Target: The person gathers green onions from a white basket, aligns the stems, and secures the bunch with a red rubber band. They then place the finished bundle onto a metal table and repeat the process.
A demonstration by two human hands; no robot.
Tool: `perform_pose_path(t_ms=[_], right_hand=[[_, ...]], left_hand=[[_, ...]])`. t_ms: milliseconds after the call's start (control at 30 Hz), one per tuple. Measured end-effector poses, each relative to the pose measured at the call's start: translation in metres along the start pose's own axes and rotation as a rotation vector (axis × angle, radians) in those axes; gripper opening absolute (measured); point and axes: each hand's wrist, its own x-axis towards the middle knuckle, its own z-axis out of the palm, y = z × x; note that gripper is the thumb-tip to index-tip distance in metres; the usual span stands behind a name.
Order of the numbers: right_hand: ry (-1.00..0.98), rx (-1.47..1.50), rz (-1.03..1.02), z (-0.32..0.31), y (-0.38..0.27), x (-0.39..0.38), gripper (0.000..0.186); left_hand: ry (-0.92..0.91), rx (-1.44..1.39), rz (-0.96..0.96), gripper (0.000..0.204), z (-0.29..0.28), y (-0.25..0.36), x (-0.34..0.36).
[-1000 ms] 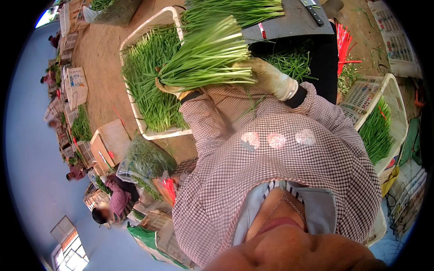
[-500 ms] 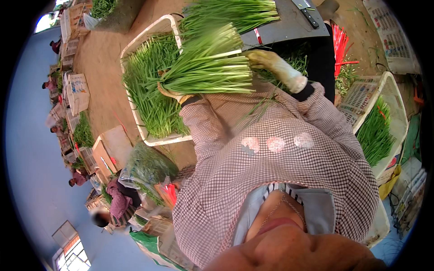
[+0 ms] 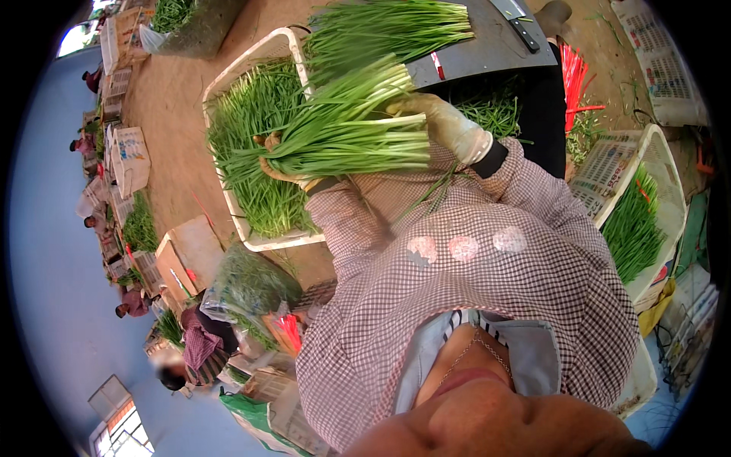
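Observation:
My gloved left hand [image 3: 276, 158] is wrapped round a thick bunch of garlic chives [image 3: 358, 137], leaves to the left and pale stalk ends to the right. It holds the bunch over the near right part of a white plastic crate [image 3: 237, 217] that is filled with more chives. My gloved right hand [image 3: 445, 122] is at the pale ends, its fingers closed among the upper stalks; the fingertips are partly hidden. Beyond the bunch, a pile of chives [image 3: 403, 30] lies on a dark board [image 3: 487, 53].
A knife [image 3: 521, 32] and a small red-and-white stick [image 3: 437, 65] lie on the board. Red ties [image 3: 572, 84] are bundled to its right. Another white crate [image 3: 661, 145] with chives stands at my right. Further left, several people sit among crates and greens.
My right hand has moved left and slightly down, from beside the stalk ends in among them. The bunch has spread, its upper stalks separating from the lower ones.

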Motion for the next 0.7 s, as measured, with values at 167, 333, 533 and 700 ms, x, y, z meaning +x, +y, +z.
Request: perform_pose_path(t_ms=[167, 333, 533, 700], right_hand=[[-0.026, -0.932, -0.518, -0.006, -0.021, -0.033, 0.025], [-0.151, -0.835, -0.130, 0.035, -0.038, -0.037, 0.041], [0.089, -0.510, -0.423, 0.016, -0.015, -0.034, 0.033], [-0.030, -0.452, -0.207, -0.045, -0.028, -0.081, 0.030]], left_hand=[[0.015, 0.837, 0.309, 0.040, 0.027, 0.032, -0.007], [0.081, 0.490, 0.131, 0.042, 0.023, 0.030, -0.007], [0.041, 0.557, 0.036, 0.047, 0.043, 0.057, 0.006], [0.067, 1.362, 0.469, 0.048, 0.029, 0.053, -0.003]])
